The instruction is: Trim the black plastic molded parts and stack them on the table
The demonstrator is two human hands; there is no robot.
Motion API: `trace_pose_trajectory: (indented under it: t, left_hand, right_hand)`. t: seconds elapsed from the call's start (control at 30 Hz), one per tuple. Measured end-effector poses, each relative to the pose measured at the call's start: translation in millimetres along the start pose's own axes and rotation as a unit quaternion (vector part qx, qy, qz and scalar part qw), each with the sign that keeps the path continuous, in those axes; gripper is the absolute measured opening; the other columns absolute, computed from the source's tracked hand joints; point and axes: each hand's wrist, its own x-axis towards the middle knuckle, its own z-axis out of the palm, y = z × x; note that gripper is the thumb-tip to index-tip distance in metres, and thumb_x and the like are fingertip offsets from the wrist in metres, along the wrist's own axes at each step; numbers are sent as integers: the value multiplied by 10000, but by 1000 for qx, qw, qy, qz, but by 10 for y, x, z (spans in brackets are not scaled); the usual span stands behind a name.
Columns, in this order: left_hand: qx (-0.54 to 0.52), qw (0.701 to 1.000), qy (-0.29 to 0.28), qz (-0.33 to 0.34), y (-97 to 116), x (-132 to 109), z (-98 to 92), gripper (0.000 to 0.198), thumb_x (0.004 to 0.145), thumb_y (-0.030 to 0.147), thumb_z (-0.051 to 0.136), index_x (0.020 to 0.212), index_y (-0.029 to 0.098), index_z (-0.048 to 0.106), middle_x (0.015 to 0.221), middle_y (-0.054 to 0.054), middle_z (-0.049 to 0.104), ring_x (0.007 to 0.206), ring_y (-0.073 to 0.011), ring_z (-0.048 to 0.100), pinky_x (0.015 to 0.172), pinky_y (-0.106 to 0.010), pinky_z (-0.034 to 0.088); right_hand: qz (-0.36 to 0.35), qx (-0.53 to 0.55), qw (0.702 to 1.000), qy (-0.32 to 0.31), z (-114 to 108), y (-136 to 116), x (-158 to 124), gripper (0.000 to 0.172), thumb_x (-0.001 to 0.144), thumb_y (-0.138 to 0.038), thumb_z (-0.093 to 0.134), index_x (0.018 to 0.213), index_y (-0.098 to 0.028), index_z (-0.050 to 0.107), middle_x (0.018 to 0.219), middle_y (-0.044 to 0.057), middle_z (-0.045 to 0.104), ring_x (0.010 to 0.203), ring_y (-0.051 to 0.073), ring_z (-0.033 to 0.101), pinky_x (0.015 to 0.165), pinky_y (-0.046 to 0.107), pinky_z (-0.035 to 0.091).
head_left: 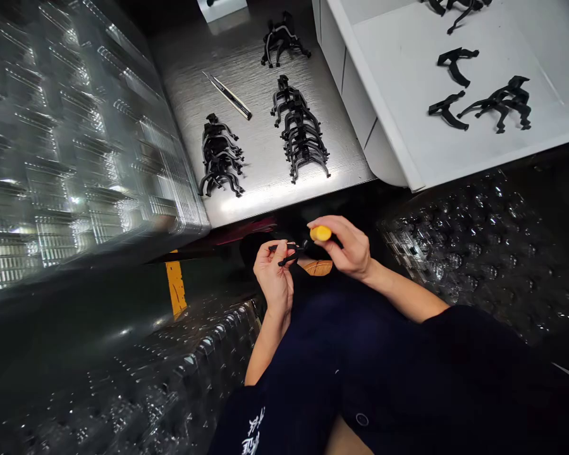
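In front of my body, just below the metal table's front edge, both hands are at work close together. My left hand (275, 272) pinches a small black plastic clip-like part (289, 258) with thin curved arms. My right hand (348, 246) is wrapped round a tool with a yellow handle (321, 234), its end facing the camera. The tool's working end is hidden, so I cannot tell its kind or whether it touches the black part.
Similar black parts stand in a left row (220, 155) and a right row (301, 129) on the metal table (256, 183). A slim knife (227, 95) lies between them. A white tray (398, 151) holds several more. Stacked clear plastic trays (90, 145) rise at left.
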Motion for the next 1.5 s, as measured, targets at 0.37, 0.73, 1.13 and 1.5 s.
trace_pose_trajectory:
  t: [0.37,0.73,1.13,1.5]
  left_hand:
    - [18,999,14,27,-29,0,2,389,657,431,887,806,157,656,745,0,688,616,-102,671,587,-195,567]
    - [175,952,0,251,75,-216,-51,193,896,353,759,863,166,721,803,9,723,643,-130,733,624,-236,646]
    - [307,846,-73,430,192,-287,-145,55,927,164,713,946,205,745,838,12,762,690,-122,737,652,-223,606]
    - [351,774,-106,517,252,-265,-128,141,903,78,703,979,196,716,854,3,781,721,-129,740,682,-214,589]
  right_hand:
    - [-40,16,999,-4,77,49,-61,322,986,-157,543,1292,-208,629,1119,110,768,1052,254,732,914,433,645]
    - [17,46,997,-53,-50,57,-10,245,1001,-202,562,1226,-206,656,1105,100,771,1050,237,733,927,409,637]
    - [30,65,992,-107,-173,70,99,226,1004,-210,587,1218,-193,657,1114,102,767,1048,220,728,945,368,611]
    - [15,107,983,-148,-234,-59,136,249,1012,-213,571,1250,-191,644,1138,99,761,1067,211,721,955,350,607]
